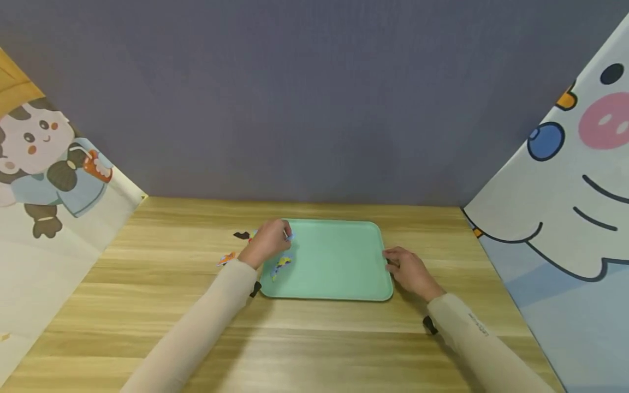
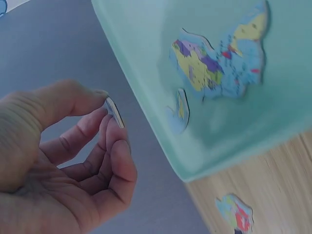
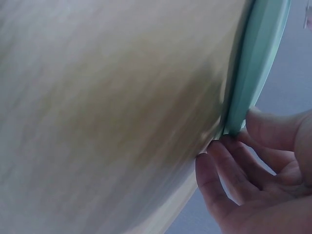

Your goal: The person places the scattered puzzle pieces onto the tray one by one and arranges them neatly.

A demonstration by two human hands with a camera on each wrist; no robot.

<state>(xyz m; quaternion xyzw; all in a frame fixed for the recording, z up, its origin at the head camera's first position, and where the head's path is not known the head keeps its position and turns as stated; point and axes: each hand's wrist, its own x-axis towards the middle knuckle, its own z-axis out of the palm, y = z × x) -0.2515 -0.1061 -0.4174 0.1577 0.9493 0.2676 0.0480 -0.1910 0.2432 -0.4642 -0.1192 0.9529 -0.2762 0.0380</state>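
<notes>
My left hand is over the left part of a light green tray. Between thumb and fingers it pinches a small flat puzzle piece, seen nearly edge-on in the left wrist view. Map-printed puzzle pieces in yellow, purple and blue lie in the tray, with a smaller piece near its rim. At the tray's right edge, my right hand holds the rim, thumb on top and fingers low against the outer side; the fingertips are partly hidden.
Left of the tray on the wooden table lie an orange piece and a dark piece. A grey wall stands behind the table, with cartoon-printed panels on both sides.
</notes>
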